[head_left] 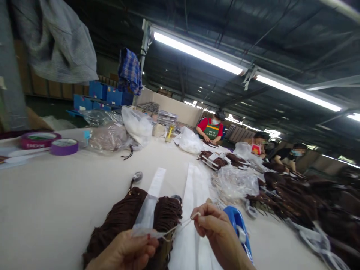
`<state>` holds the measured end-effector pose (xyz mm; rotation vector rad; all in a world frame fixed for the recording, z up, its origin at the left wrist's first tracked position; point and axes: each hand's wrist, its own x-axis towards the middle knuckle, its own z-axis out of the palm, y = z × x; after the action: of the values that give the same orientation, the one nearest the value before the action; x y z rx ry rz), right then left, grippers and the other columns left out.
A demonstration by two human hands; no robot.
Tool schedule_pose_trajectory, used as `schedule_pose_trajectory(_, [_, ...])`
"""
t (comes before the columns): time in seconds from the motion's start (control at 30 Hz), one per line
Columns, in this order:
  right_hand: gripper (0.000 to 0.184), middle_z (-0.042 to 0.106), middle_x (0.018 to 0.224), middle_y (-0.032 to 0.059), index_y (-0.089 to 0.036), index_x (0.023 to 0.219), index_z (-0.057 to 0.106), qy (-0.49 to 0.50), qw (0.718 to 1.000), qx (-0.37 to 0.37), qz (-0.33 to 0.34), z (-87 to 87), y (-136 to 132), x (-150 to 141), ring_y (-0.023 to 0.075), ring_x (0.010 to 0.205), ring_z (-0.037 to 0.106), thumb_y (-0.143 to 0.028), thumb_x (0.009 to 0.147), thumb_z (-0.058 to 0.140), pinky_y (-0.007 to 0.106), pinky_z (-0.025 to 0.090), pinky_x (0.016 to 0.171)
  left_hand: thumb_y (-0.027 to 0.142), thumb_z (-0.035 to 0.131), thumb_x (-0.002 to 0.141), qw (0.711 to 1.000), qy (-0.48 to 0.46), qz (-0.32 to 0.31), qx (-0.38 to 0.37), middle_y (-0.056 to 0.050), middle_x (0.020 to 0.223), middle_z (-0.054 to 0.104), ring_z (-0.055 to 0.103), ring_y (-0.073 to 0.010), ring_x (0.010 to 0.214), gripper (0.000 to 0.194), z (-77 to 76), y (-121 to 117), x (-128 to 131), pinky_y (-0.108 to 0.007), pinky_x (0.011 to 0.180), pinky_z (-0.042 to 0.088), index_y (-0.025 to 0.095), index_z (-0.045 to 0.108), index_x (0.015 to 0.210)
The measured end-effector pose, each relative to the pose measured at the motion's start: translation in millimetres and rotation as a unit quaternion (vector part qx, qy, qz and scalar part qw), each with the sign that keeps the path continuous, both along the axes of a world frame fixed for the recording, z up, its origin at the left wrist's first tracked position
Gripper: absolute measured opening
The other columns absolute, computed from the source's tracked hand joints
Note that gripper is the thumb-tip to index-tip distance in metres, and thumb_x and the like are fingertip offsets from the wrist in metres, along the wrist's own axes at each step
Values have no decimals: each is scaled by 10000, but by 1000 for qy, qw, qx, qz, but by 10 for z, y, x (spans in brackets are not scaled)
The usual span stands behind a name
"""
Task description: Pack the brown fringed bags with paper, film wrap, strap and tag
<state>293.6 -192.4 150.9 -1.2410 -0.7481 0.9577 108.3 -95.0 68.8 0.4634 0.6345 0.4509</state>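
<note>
Before me lies a bundle of dark brown fringed material (120,213), crossed by a translucent white strip (146,212). My left hand (128,247) is closed, pinching the strip's near end between thumb and fingers. A thin pale string (182,225) runs from there to my right hand (215,227), whose thumb and forefinger are pinched on its other end. The string is slightly slack near the left fingers. Beneath and beyond my right hand are long white strips (191,191). Close by the right wrist stands a blue tape dispenser (239,225).
Purple tape (64,146) and a magenta tape roll (41,140) sit at left. Bagged goods (108,137) and clear plastic bags (236,182) lie on the table. Brown fringed material (315,202) is heaped at right. A co-worker (210,129) works across the table, others farther right.
</note>
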Motion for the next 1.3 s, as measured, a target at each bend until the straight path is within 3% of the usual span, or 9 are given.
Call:
schedule_pose_trajectory(0.17, [32, 599, 707, 5, -177, 612, 618, -18, 1000, -12, 21, 14, -60, 22, 94, 556, 391, -199, 604, 641, 249, 290, 546, 350, 768, 493, 990, 60, 50, 122, 40, 390, 461, 322, -13, 286, 363, 106, -20, 180, -129, 300, 176, 117, 492, 527])
schedule_pose_trajectory(0.37, [76, 589, 722, 7, -190, 616, 620, -30, 999, -27, 26, 79, -113, 35, 107, 597, 395, -245, 609, 672, 247, 320, 570, 410, 703, 488, 990, 112, 13, 89, 89, 349, 368, 234, -11, 270, 391, 82, -27, 283, -153, 334, 67, 165, 405, 548])
schedule_pose_trajectory(0.73, [97, 592, 698, 7, -186, 625, 640, -59, 998, 6, -11, 298, -127, 7, 87, 563, 410, -262, 597, 693, 224, 336, 552, 447, 638, 619, 991, 120, -58, -21, 67, 384, 385, 259, -26, 290, 351, -19, -383, 510, -158, 363, 112, 144, 469, 568])
schedule_pose_trajectory(0.83, [101, 603, 728, 17, -177, 638, 643, -68, 997, 13, -19, 352, -156, 3, 83, 561, 422, -260, 599, 686, 221, 342, 545, 653, 497, 672, 972, 154, -169, 43, 27, 379, 403, 280, -53, 292, 530, -152, -416, 496, -178, 360, 148, 145, 474, 522])
schedule_pose_trajectory(0.9, [102, 602, 727, 17, -171, 628, 630, -70, 997, 9, -7, 369, -178, 7, 75, 544, 415, -256, 604, 680, 219, 338, 534, 707, 403, 691, 943, 202, -213, 155, 9, 358, 400, 292, -73, 294, 589, -159, -378, 419, -199, 359, 173, 157, 449, 486])
schedule_pose_trajectory(1.0, [102, 594, 716, 9, -165, 622, 605, -96, 995, -19, 32, 358, -199, 10, 67, 528, 400, -251, 624, 661, 220, 329, 531, 551, 533, 690, 889, 207, -106, 394, 21, 429, 445, 374, -82, 390, 434, 85, -248, 265, -204, 418, 272, 149, 477, 537])
schedule_pose_trajectory(1.1, [119, 571, 712, 3, -165, 664, 590, -180, 979, -65, 72, 335, -192, -17, 77, 550, 404, -279, 679, 621, 222, 321, 533, 265, 598, 671, 844, 108, -34, 524, -13, 737, 590, 504, -104, 629, 191, 513, -142, 215, -199, 563, 373, 132, 600, 808])
schedule_pose_trajectory(1.2, [142, 518, 675, -9, -180, 665, 539, -313, 941, -84, 99, 334, -164, -77, 103, 600, 429, -303, 724, 579, 223, 331, 534, 123, 586, 596, 866, 11, -79, 493, -48, 874, 606, 561, -140, 754, 316, 781, -138, 324, -197, 582, 418, 127, 569, 912])
schedule_pose_trajectory(1.3, [118, 482, 671, -13, -195, 660, 492, -454, 882, -66, 112, 321, -141, -130, 110, 612, 450, -249, 760, 524, 224, 363, 544, 129, 546, 603, 915, -16, -129, 383, -9, 673, 574, 574, -140, 592, 266, 761, -191, 465, -205, 471, 432, 129, 514, 867])
